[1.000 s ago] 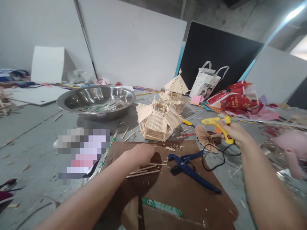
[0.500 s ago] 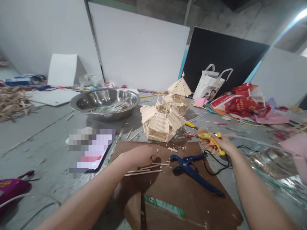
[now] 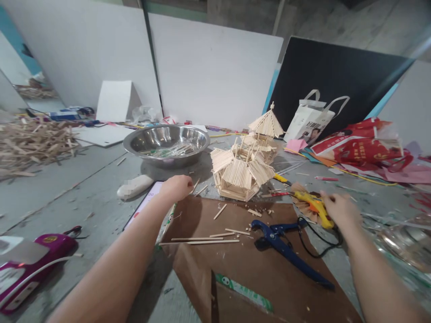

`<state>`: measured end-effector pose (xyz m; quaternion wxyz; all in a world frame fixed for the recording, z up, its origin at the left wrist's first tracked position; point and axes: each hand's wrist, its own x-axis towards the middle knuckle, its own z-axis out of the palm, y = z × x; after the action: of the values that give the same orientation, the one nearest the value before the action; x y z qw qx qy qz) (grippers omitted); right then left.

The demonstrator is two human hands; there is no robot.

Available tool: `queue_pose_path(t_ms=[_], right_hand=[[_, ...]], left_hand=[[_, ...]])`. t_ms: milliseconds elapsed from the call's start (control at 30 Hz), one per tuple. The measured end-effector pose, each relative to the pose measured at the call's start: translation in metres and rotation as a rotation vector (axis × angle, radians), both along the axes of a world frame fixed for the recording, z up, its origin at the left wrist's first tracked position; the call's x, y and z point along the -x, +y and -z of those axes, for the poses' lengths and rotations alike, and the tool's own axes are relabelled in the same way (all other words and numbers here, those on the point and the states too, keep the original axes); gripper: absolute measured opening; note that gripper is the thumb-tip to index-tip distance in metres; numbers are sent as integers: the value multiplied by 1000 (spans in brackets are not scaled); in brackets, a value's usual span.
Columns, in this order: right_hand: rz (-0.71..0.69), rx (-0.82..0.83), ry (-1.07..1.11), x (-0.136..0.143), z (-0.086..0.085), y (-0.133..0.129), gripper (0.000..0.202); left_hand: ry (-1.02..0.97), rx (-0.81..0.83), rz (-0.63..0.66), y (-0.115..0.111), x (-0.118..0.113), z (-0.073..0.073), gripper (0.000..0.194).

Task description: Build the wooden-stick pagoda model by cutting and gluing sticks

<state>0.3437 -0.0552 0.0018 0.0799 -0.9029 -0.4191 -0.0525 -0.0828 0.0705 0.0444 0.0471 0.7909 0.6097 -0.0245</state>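
Note:
My left hand (image 3: 179,187), fingers curled together, is at the near end of a thin wooden stick (image 3: 195,185) beyond the brown sheet's far left corner. My right hand (image 3: 341,211) is just right of a yellow hot glue gun (image 3: 305,198), its fingers loosely apart and slightly blurred. The glue gun lies on a fan-shaped brown paper piece. Between my hands stands a hexagonal stick model (image 3: 237,174) with sloping roof panels. Several cut sticks (image 3: 215,242) lie on the brown sheet (image 3: 256,278) near a blue cutter (image 3: 289,253).
A steel basin (image 3: 166,143) stands behind my left hand, near a phone (image 3: 144,206) and a pale, partly blurred object (image 3: 134,187). A purple power strip (image 3: 43,264) is at left. A peaked-roof stick model (image 3: 266,123), a white bag (image 3: 311,119) and red packaging (image 3: 363,143) stand behind.
My left hand has moved left and away from me, off the sticks on the sheet, uncovering a short one. My right hand has come off the glue gun's handle. The view has turned left.

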Motion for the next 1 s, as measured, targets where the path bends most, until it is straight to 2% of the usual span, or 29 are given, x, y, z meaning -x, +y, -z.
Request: queue_pose_path(t_ms=[100, 200, 333, 467, 600, 767, 833, 933, 1000], right_hand=[[-94, -70, -37, 8, -5, -4, 48], [-145, -208, -29, 21, -13, -3, 40], [-214, -382, 67, 51, -31, -2, 35], [-387, -463, 150, 86, -52, -9, 34], [-548, -512, 199, 117, -65, -15, 32], [-781, -522, 261, 150, -72, -16, 28], [-847, -498, 297, 161, -73, -14, 27], [-917, -476, 349, 173, -74, -10, 27], [-938, -474, 373, 178, -74, -7, 27]], left_hand=[[4, 19, 26, -2, -3, 8, 23], [-5, 4, 39, -8, -15, 21, 25], [-33, -56, -4, -11, -29, 35, 31], [-95, -47, -5, -5, -26, 39, 30], [-214, -9, 23, 2, -18, 35, 34], [-396, 118, 72, 0, -14, 20, 22], [-545, 235, 108, -4, -13, 13, 22], [-834, 501, 144, -14, -15, 1, 26], [-903, 605, 165, -22, -19, -7, 27]])
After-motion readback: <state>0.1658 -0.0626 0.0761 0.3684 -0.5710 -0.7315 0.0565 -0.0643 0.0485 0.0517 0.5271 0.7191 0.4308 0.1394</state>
